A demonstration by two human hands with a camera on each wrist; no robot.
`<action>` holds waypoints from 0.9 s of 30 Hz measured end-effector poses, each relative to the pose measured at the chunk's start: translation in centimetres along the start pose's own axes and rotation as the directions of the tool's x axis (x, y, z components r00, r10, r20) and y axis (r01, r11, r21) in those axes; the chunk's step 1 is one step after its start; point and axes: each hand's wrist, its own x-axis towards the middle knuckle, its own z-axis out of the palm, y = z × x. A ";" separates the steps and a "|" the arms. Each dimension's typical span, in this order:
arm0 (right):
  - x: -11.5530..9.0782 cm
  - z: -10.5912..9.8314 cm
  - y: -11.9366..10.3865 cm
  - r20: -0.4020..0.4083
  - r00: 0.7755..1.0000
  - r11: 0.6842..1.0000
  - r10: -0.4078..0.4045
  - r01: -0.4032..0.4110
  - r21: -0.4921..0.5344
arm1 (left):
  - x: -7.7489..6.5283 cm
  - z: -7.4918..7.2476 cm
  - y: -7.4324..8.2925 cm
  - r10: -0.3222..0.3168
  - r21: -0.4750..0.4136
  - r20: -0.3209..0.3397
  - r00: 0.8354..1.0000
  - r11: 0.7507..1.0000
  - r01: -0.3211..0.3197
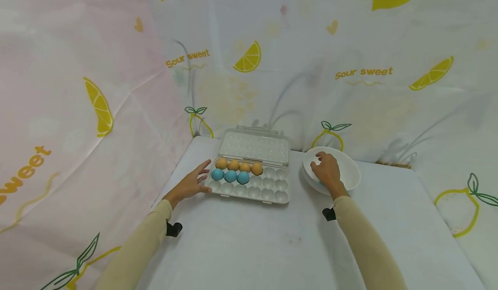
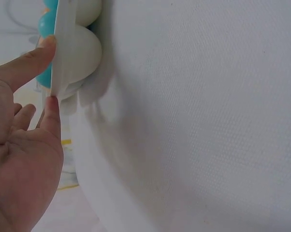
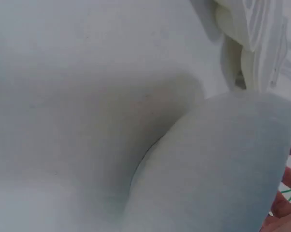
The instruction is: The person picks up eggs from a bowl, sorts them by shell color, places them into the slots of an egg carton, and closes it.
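An egg carton (image 1: 249, 190) lies open on the table, its clear lid (image 1: 254, 145) tipped back. Several orange-brown eggs (image 1: 233, 165) fill part of its far row; three blue eggs (image 1: 231, 176) sit in the middle row. My left hand (image 1: 188, 184) is spread at the carton's left end, thumb at the near corner and fingers along the side. In the left wrist view the thumb (image 2: 48, 46) touches the carton's rim. Over the white bowl (image 1: 352, 173), my right hand (image 1: 327, 169) reaches inside, thumb and forefinger apart. A bit of blue (image 1: 321, 183) shows in the bowl below that hand.
A white cloth (image 1: 272, 251) covers the table. Hanging fabric with lemon prints (image 1: 249, 58) stands close behind and to the left. Bare cups (image 1: 268, 183) take up the carton's right part and near row. The bowl's outer wall (image 3: 213, 164) fills much of the right wrist view.
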 end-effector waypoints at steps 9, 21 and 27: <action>-1.0 -1.2 2.3 0.208 0.958 0.976 0.195 -0.169 -0.137 | 0.0 -0.1 0.2 0.004 0.031 0.005 1.000 1.000 -0.004; -1.1 -1.4 3.2 0.355 0.893 0.959 0.276 -0.231 -0.163 | 0.1 -0.2 0.1 0.005 0.033 0.007 1.000 0.999 -0.006; -1.2 -1.0 3.3 0.315 0.913 0.964 0.261 -0.227 -0.140 | 0.2 0.0 0.0 -0.005 0.028 0.006 1.000 1.000 0.004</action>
